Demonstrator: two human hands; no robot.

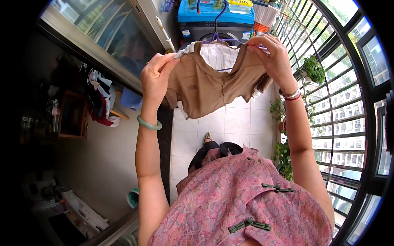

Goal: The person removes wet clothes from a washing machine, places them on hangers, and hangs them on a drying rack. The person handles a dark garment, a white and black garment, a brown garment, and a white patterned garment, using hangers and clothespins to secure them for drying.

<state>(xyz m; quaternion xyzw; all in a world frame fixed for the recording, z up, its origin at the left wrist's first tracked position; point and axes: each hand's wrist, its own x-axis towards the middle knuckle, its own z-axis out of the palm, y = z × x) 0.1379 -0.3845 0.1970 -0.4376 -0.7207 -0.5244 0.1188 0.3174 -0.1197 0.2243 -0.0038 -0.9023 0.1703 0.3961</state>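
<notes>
A brown short-sleeved top point(213, 91) with a white inner side hangs on a purple hanger point(216, 37), spread between my two raised hands. My left hand point(158, 76) pinches the shoulder on the left, fingers closed on the cloth. Opposite it, my right hand point(274, 57) grips the other shoulder close to the hanger's end. White fabric shows through the neck opening and along the lower hem. The hanger's hook rises toward the top edge of the view; what it hangs from is cut off.
Beyond the top stands a dark washing machine point(213, 30) with a blue cover point(193, 14). Barred windows point(340, 102) and potted plants point(314, 69) line the right. A sliding glass door point(111, 37) is at left, with a green bucket point(132, 198) lower down.
</notes>
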